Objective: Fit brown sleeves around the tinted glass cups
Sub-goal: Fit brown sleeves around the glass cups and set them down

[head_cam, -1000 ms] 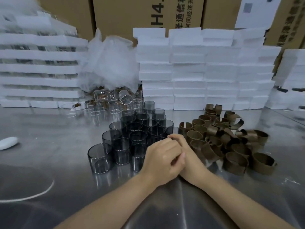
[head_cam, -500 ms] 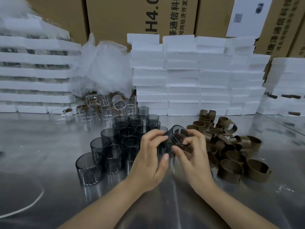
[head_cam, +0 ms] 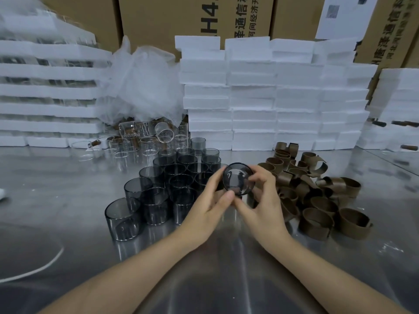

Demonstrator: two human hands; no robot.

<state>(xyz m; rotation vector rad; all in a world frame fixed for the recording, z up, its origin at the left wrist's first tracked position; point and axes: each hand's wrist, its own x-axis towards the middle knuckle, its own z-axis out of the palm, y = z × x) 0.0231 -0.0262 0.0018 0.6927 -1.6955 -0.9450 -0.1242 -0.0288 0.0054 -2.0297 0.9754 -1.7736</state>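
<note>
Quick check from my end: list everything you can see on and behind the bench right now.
held cup: one, smoky grey, lifted above the table, its round end facing the camera
tinted glass cups: roughly twenty, smoky grey, standing packed together left of centre
brown sleeves: a loose pile, too tangled to count, right of centre
clear glass cups: a dozen or so, colourless, behind the tinted ones, some tipped over
plastic wrap: one crumpled heap, translucent white, above the clear cups
foam trays: several stacks, white, along the back
cardboard boxes: several, tan, behind the foam
cord: one, white, near left
table: one, shiny metal
left hand: holds the held cup's left side
right hand: holds its right side
</note>
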